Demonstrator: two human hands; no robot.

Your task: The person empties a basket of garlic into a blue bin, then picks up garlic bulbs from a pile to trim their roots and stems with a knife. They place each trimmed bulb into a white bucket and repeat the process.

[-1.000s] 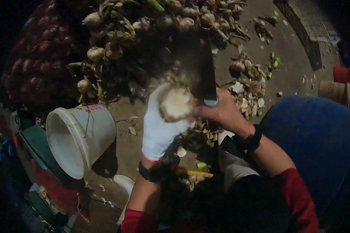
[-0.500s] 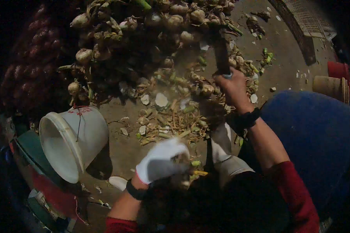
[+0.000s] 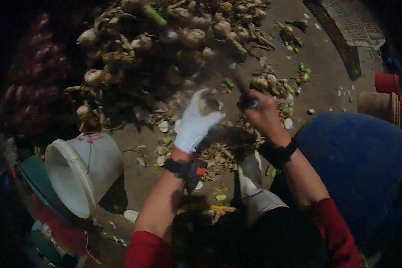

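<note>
L hand [image 3: 196, 125], white cloth glove, cups a round papery bulb [image 3: 208, 104]. R hand [image 3: 263, 115], bare, fists round a dark knife [image 3: 240, 87]; lumpy bulb heap [image 3: 165, 40] beyond both.

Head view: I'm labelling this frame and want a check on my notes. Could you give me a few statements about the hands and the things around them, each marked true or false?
1. The left hand wears a white glove and holds a bulb. True.
2. The right hand is empty. False: it is bare and grips a knife.
3. The white bucket stands upright. False: it lies tipped on its side, with its mouth open towards the lower left.
4. A pile of bulbs lies on the ground beyond the hands. True.
5. The sleeves are blue. False: they are red.
</note>
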